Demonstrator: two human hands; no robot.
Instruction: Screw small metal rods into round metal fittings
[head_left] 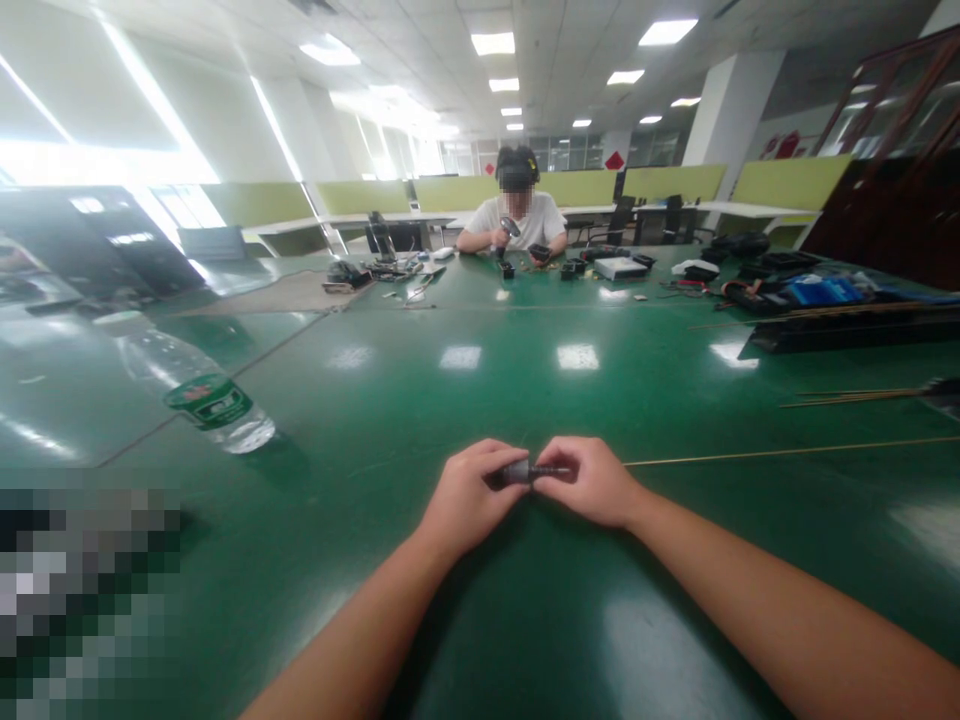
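Over the green tabletop (360, 590), my left hand (466, 498) pinches a short dark grey cylinder (516, 472) between thumb and fingers. A thin dark shaft (549, 471) extends from its right end, and the closed fingertips of my right hand (592, 482) grip it. The two hands nearly meet. Whether cylinder and shaft are one piece I cannot tell. A long thin brass-coloured rod (787, 455) lies on the table, running from beside my right hand to the right edge; its left end may be hidden behind the hand.
At left stands a water bottle (214, 405), appearing tilted. More thin rods (855, 398) and a black tray-like piece (840, 332) lie at right. Across the table, a person (517, 215) holds small items among scattered parts. A pixelated patch covers the lower left.
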